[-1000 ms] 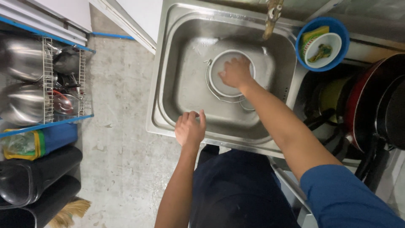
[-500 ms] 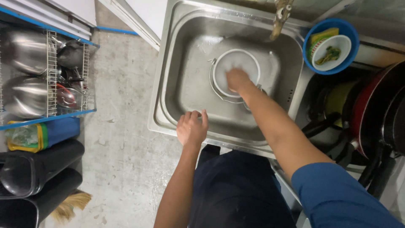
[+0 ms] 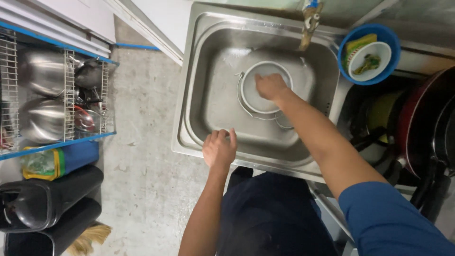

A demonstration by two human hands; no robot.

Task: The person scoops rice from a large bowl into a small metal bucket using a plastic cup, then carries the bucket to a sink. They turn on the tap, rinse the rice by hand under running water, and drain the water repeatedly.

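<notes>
A round white lid-like dish with a metal rim point(image 3: 256, 92) lies in the middle of a steel sink point(image 3: 199, 95). My right hand point(image 3: 270, 86) reaches into the basin and presses on the dish's right side; I cannot tell whether it holds anything. My left hand point(image 3: 219, 149) rests on the sink's front rim, fingers curled over the edge. A tap point(image 3: 309, 21) hangs over the back of the basin.
A blue bowl point(image 3: 368, 54) with a sponge and a small white dish sits at the sink's right. Dark pans point(image 3: 426, 128) stand further right. A wire rack with steel pots point(image 3: 47, 99) and black containers point(image 3: 42, 204) stand on the concrete floor at left.
My right hand has slid from the dish's middle to its right side. The view has shifted slightly. My left hand stays on the rim.
</notes>
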